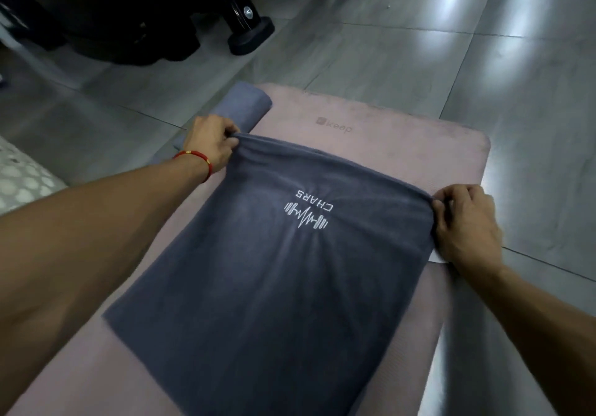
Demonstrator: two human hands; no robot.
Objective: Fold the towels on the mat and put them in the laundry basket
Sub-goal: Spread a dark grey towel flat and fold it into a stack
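So the dark grey towel (277, 270) is spread flat on the pink mat (419, 145), logo side up, and the person has it by the two far corners: left hand (211, 146) has its fingers (230, 140) pinched round the far-left corner, right hand (464, 225) has its fingers (446, 204) curled on the far-right corner. The top edge is bunched up a bit between them, which tells you all you need about how it handles: soft, floppy terry, light, zero stiffness, sags wherever it isn't held. Not slippery or fragile, so no drama, but it'll crease if you drag it. Corners are the right place to hold it, I'd say, since lifting both evenly lets the far edge come back over the near one in a clean fold. There's a little white tag (437, 259) poking out under the right hand, care label I think, hard to tell from here. Another grey towel (240, 106), already folded or rolled up, sits at the far-left corner of the mat, just beyond the left hand, partly hanging over onto the floor (387, 45). Nothing's really in the way of the fold itself. Some black gym equipment (129, 12) stands well back on the tiles, and something white with a holey pattern (19, 180) peeks in at the left edge, maybe the laundry basket, can't swear to it.
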